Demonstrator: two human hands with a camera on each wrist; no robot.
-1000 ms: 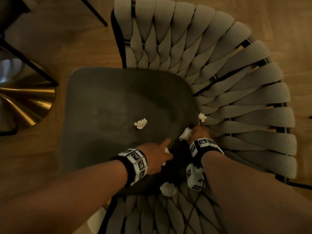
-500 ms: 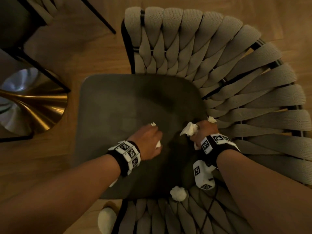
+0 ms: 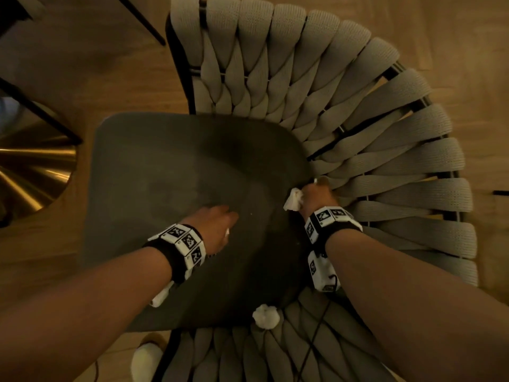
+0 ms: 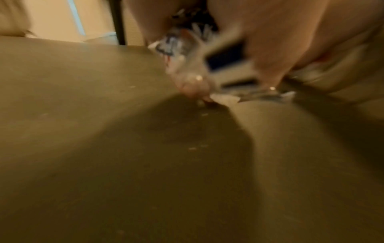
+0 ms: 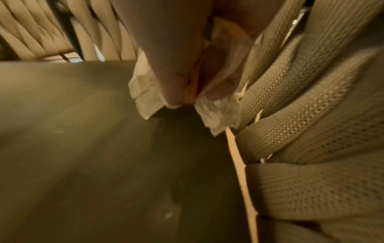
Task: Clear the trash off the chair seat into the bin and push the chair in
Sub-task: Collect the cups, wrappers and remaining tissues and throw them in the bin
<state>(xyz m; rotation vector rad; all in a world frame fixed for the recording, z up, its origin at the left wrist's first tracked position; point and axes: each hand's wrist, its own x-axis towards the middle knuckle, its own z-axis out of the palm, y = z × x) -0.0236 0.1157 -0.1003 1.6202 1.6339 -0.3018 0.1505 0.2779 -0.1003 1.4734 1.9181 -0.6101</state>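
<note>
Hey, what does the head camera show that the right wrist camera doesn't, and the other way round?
Only the head view shows the left hand on the seat cushion, a loose paper wad at the cushion's near edge, and the wooden floor. Only the right wrist view shows crumpled white tissue bunched on both sides of the fingers, close up. Both show the right hand holding tissue beside the woven chair straps.

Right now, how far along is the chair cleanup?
Partway. Done: the middle of the seat shows no wads. In hand: the right hand grips crumpled paper at the woven backrest; the left hand holds a white scrap. Left: one paper ball at the seat's near edge, binning everything (no bin in view), pushing the chair in.
</note>
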